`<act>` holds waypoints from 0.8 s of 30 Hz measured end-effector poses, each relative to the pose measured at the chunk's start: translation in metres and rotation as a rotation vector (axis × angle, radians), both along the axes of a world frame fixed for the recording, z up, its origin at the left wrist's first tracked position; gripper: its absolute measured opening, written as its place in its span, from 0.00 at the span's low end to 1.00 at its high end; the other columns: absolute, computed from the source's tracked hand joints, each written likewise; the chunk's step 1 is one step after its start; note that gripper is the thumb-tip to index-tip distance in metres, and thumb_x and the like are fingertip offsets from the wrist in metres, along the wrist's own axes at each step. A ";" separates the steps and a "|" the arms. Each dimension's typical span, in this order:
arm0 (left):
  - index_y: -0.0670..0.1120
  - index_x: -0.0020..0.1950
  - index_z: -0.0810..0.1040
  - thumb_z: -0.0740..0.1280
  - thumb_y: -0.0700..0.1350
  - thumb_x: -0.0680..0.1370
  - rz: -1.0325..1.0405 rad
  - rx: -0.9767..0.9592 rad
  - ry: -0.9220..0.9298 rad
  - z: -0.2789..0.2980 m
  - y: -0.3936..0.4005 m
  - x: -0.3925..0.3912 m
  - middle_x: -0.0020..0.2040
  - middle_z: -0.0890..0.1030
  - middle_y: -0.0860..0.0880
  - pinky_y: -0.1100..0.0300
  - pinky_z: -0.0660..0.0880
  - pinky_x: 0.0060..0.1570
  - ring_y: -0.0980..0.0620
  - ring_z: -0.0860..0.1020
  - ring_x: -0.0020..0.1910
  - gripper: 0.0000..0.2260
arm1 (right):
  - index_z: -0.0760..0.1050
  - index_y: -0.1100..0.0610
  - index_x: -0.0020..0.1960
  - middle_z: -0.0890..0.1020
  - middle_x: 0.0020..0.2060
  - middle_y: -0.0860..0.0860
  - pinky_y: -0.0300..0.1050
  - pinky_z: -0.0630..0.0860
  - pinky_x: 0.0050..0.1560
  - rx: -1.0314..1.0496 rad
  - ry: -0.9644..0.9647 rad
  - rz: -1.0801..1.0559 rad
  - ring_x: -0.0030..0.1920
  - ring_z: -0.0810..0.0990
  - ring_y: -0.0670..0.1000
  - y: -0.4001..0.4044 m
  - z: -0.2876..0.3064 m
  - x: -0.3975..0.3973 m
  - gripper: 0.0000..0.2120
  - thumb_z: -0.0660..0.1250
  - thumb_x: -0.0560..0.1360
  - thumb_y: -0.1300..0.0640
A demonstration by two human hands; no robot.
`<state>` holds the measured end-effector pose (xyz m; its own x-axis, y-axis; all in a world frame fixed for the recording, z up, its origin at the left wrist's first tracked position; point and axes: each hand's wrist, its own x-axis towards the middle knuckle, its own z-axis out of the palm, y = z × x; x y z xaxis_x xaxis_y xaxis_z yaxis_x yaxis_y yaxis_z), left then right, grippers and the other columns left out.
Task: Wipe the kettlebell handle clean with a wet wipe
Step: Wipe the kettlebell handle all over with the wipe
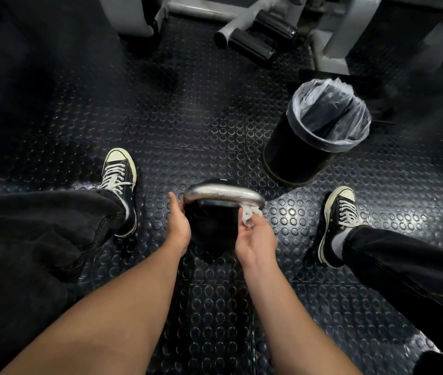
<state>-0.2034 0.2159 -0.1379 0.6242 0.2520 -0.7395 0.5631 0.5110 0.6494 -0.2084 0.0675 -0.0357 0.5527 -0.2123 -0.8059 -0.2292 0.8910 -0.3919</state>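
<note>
A black kettlebell (211, 231) stands on the floor between my feet, its shiny metal handle (221, 194) arching across the top. My left hand (178, 224) grips the handle's left end, thumb up against the metal. My right hand (255, 239) pinches a crumpled white wet wipe (250, 215) and presses it against the right end of the handle, where the bar curves down. Most of the kettlebell's body is dark and partly hidden behind my hands.
A black waste bin (296, 155) lined with a clear bag stands to the far right of the kettlebell. Grey gym machine frames and padded rollers (253, 36) sit at the back. My sneakers (119, 169) (339, 212) flank the kettlebell on the studded rubber floor.
</note>
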 end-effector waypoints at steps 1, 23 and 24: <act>0.54 0.71 0.78 0.53 0.88 0.55 0.002 -0.002 -0.007 0.004 -0.001 0.000 0.68 0.80 0.46 0.41 0.66 0.74 0.44 0.75 0.69 0.56 | 0.74 0.68 0.54 0.80 0.57 0.66 0.46 0.83 0.45 0.003 0.015 -0.016 0.52 0.84 0.58 0.002 0.000 0.003 0.09 0.62 0.78 0.78; 0.52 0.72 0.77 0.53 0.87 0.58 0.047 -0.013 -0.004 0.008 -0.004 0.001 0.69 0.79 0.46 0.41 0.66 0.73 0.44 0.76 0.68 0.54 | 0.86 0.45 0.48 0.88 0.41 0.48 0.43 0.74 0.38 -1.227 -0.281 0.910 0.38 0.80 0.47 -0.073 0.048 0.080 0.16 0.67 0.77 0.64; 0.52 0.72 0.76 0.53 0.86 0.61 0.057 -0.026 0.000 0.011 -0.005 0.002 0.69 0.79 0.46 0.41 0.66 0.74 0.44 0.75 0.69 0.53 | 0.86 0.44 0.48 0.86 0.39 0.46 0.38 0.72 0.34 -1.320 -0.313 1.050 0.33 0.78 0.42 -0.069 0.054 0.090 0.17 0.65 0.77 0.64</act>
<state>-0.2016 0.2106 -0.1266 0.6092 0.2676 -0.7465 0.5330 0.5588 0.6353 -0.1189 -0.0011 0.0184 0.9690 -0.0643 -0.2386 -0.2367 -0.5186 -0.8216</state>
